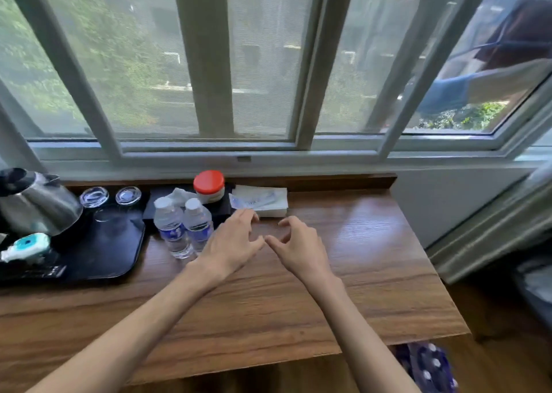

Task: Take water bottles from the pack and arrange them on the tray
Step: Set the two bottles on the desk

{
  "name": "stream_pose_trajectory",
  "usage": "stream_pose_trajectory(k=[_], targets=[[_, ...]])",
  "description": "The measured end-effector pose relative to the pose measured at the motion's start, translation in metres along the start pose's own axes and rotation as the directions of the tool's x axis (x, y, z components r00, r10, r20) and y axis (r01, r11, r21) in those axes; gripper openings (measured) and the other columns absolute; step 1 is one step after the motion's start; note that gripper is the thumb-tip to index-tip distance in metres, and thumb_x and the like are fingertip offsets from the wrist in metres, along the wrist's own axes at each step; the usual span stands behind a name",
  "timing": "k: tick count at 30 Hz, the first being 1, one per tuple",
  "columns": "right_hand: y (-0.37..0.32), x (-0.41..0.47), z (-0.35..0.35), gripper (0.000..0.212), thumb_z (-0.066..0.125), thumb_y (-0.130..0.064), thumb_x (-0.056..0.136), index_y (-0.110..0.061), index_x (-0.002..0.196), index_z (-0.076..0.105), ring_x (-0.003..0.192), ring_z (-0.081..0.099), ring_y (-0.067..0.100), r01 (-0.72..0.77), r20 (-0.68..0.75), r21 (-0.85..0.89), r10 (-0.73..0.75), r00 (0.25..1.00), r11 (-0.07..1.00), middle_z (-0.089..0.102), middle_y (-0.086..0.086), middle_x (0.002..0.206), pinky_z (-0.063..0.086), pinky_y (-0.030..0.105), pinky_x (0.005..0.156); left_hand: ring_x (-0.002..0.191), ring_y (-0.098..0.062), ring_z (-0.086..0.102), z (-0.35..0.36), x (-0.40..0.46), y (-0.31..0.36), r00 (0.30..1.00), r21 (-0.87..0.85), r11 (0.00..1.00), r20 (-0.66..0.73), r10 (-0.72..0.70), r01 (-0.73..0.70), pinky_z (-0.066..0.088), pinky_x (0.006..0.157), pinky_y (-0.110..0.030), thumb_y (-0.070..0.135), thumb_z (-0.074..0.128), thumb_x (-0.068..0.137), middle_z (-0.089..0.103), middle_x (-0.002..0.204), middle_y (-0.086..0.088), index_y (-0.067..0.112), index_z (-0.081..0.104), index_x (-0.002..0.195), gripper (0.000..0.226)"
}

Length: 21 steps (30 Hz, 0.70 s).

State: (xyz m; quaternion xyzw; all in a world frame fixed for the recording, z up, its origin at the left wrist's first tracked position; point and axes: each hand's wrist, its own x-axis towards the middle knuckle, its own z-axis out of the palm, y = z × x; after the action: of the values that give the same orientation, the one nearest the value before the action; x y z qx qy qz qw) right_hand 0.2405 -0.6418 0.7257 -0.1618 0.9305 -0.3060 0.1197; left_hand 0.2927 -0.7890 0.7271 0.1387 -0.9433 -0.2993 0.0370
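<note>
Two small clear water bottles with white caps and blue labels stand side by side on the wooden desk, the left bottle (171,228) touching the right bottle (197,224), just right of a black tray (119,243). My left hand (231,243) hovers open right beside the right bottle, fingers spread, holding nothing. My right hand (298,248) is open too, fingers loosely curled above the bare desk, its thumb close to the left hand's fingertips. No plastic pack is visible around the bottles.
On the tray stand a steel kettle (35,204), two upturned glasses (110,197) and a white-and-teal item (27,246). Behind the bottles are a red-lidded jar (209,186), a crumpled tissue and a stack of white napkins (263,201). A window sill runs along the back.
</note>
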Motion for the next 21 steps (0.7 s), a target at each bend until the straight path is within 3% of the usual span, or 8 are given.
stream_pose_trajectory(k=[4, 9, 12, 15, 21], targets=[[0.079, -0.024, -0.042, 0.055, 0.07, -0.049, 0.086, -0.019, 0.13, 0.057, 0.105, 0.067, 0.021, -0.101, -0.021, 0.04, 0.102, 0.995, 0.994, 0.072, 0.0, 0.106, 0.056, 0.042, 0.089, 0.104, -0.021, 0.063, 0.053, 0.006, 0.056, 0.991, 0.022, 0.998, 0.122, 0.064, -0.067, 0.052, 0.091, -0.04, 0.036, 0.067, 0.081, 0.063, 0.113, 0.0, 0.02, 0.058, 0.123, 0.046], [0.18, -0.064, -0.09, 0.057, 0.07, -0.041, 0.09, -0.011, 0.137, 0.054, 0.119, 0.06, 0.02, -0.194, -0.03, 0.077, 0.196, 0.98, 0.978, 0.063, 0.006, 0.129, 0.05, 0.032, 0.097, 0.129, -0.02, 0.052, 0.121, 0.012, 0.126, 0.931, 0.034, 0.973, 0.3, 0.207, -0.227, 0.043, 0.109, -0.037, 0.034, 0.064, 0.087, 0.054, 0.14, -0.005, 0.016, 0.049, 0.14, 0.058], [0.236, -0.092, -0.11, 0.059, 0.07, -0.04, 0.091, -0.01, 0.14, 0.054, 0.126, 0.057, 0.021, -0.285, -0.025, 0.088, 0.288, 0.957, 0.954, 0.061, 0.006, 0.136, 0.049, 0.035, 0.104, 0.134, -0.021, 0.048, 0.163, 0.012, 0.165, 0.859, 0.028, 0.949, 0.434, 0.272, -0.315, 0.037, 0.113, -0.033, 0.031, 0.063, 0.09, 0.05, 0.146, -0.007, 0.013, 0.045, 0.143, 0.059], [0.286, -0.124, -0.122, 0.057, 0.07, -0.04, 0.089, -0.013, 0.137, 0.056, 0.123, 0.059, 0.019, -0.386, -0.015, 0.121, 0.391, 0.92, 0.914, 0.062, 0.005, 0.135, 0.051, 0.033, 0.101, 0.13, -0.021, 0.051, 0.203, 0.009, 0.197, 0.764, 0.057, 0.924, 0.583, 0.276, -0.378, 0.041, 0.11, -0.036, 0.033, 0.062, 0.089, 0.053, 0.144, -0.009, 0.013, 0.046, 0.142, 0.059], [0.364, -0.177, -0.132, 0.052, 0.071, -0.041, 0.087, -0.016, 0.131, 0.059, 0.121, 0.061, 0.022, -0.606, 0.006, 0.212, 0.619, 0.786, 0.767, 0.065, 0.007, 0.132, 0.05, 0.035, 0.102, 0.13, -0.022, 0.05, 0.271, -0.003, 0.253, 0.586, 0.077, 0.836, 0.748, 0.312, -0.544, 0.042, 0.109, -0.035, 0.032, 0.06, 0.09, 0.052, 0.145, -0.008, 0.014, 0.043, 0.144, 0.059]])
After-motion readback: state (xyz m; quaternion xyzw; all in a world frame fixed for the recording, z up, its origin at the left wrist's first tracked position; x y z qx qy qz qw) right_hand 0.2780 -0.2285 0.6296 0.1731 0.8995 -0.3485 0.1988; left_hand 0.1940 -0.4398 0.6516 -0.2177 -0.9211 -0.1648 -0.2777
